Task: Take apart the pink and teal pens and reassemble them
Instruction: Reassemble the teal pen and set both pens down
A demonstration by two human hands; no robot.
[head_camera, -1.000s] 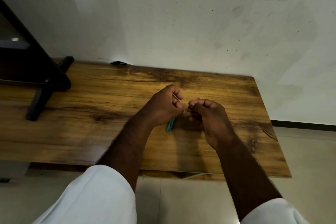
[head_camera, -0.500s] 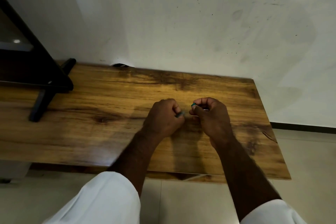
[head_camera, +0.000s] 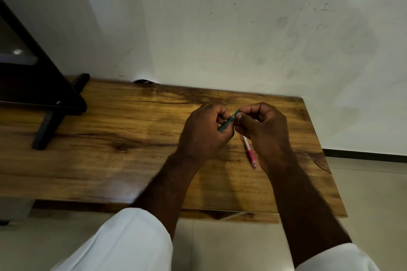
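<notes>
Both hands on the teal pen (head_camera: 226, 124) above the wooden table (head_camera: 132, 138): our left hand (head_camera: 206, 132) pinches the barrel, right hand (head_camera: 262, 127) fingers close on its end. Pink pen (head_camera: 248, 152) lies on the table under the right hand. Light, slick plastic; we grip each half near the joint.

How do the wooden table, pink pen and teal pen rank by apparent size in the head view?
1. wooden table
2. pink pen
3. teal pen

Both pens are partly hidden by hands, so their order is unsure.

No legible text — none anywhere
</notes>
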